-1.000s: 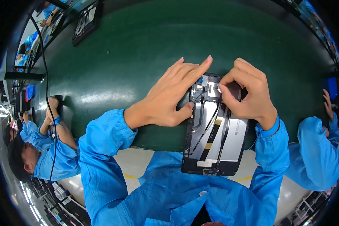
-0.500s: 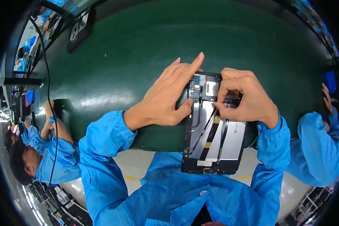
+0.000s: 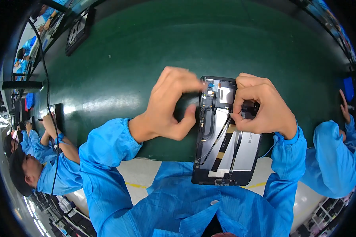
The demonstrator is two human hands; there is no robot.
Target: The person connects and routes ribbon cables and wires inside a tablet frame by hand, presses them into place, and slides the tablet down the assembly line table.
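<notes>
An opened tablet (image 3: 225, 173) overhangs the table's front edge, its inside facing up. A silver battery (image 3: 243, 152), thin black cables and a small circuit board near the far end show inside it. Over its right side, my right hand (image 3: 265, 102) pinches thumb and forefinger close to the end of a thin cable (image 3: 217, 140); the fingers hide what they grip. My left hand (image 3: 168, 104) hovers just off the left edge, thumb and forefinger apart, nothing between them. Its fingertips are smeared by motion.
Another opened tablet (image 3: 81, 31) lies at the far left of the green table (image 3: 154, 47). A black cable (image 3: 47, 87) hangs down on the left. People in blue workwear sit at the left (image 3: 63, 170) and right (image 3: 332, 158). A blue object (image 3: 348, 89) lies near the right one.
My left hand has lifted off the tablet's left edge and moved left, its long fingers bending inward. My right hand keeps its pinch, slightly lower and further right.
</notes>
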